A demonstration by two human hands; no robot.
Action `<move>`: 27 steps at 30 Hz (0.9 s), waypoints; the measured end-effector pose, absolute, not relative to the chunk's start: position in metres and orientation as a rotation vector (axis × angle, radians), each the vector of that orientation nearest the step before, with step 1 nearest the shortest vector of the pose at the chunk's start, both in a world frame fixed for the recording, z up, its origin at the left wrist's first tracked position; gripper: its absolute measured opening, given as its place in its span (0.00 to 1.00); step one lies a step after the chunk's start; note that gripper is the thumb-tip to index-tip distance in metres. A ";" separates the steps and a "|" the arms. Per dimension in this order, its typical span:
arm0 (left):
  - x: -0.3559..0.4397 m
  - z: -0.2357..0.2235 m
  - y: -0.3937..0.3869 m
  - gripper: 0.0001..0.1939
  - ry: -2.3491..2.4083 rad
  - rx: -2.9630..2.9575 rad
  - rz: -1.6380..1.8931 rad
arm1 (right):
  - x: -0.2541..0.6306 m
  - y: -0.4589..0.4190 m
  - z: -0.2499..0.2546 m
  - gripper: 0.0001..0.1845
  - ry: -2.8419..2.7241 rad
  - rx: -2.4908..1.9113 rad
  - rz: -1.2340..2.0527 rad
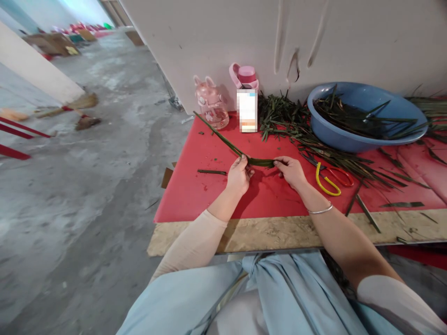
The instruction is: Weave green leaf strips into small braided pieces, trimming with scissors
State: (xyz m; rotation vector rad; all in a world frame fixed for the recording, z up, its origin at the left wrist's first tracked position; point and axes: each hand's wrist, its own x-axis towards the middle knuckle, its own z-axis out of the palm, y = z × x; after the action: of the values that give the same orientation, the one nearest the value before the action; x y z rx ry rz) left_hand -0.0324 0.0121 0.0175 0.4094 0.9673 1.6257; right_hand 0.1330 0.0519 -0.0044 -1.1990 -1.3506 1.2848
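Fingers of the left hand (239, 176) and right hand (291, 170) pinch one long green leaf (260, 162) between them; yellow-and-red scissors (330, 179) lie just right.

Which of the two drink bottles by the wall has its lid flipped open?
The taller pink bottle with the blurred label, on the right of the pair; its cap stands flipped up. The squat clear pink bottle beside it stays capped.

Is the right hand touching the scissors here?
Apart. The head view shows the right hand pinching the leaf strip, with bare red mat visible between it and the scissors.
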 end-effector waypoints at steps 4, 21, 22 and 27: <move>-0.027 0.017 0.008 0.12 0.980 0.538 1.578 | 0.134 0.053 -0.003 0.15 -1.257 -1.178 1.355; -0.013 0.016 -0.017 0.11 1.188 1.651 1.427 | 0.131 0.046 0.002 0.10 -0.954 -0.950 1.955; -0.013 0.016 -0.017 0.11 1.175 1.681 1.413 | 0.131 0.045 0.002 0.11 -0.925 -0.944 1.961; -0.010 0.013 -0.020 0.15 1.142 1.790 1.367 | 0.132 0.048 0.004 0.14 -0.881 -0.960 1.847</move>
State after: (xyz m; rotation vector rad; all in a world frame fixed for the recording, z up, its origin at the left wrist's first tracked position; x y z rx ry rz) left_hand -0.0096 -0.0203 0.0126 1.7897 1.1417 1.3673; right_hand 0.1320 0.0476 0.0042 -0.9599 -0.8806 1.8466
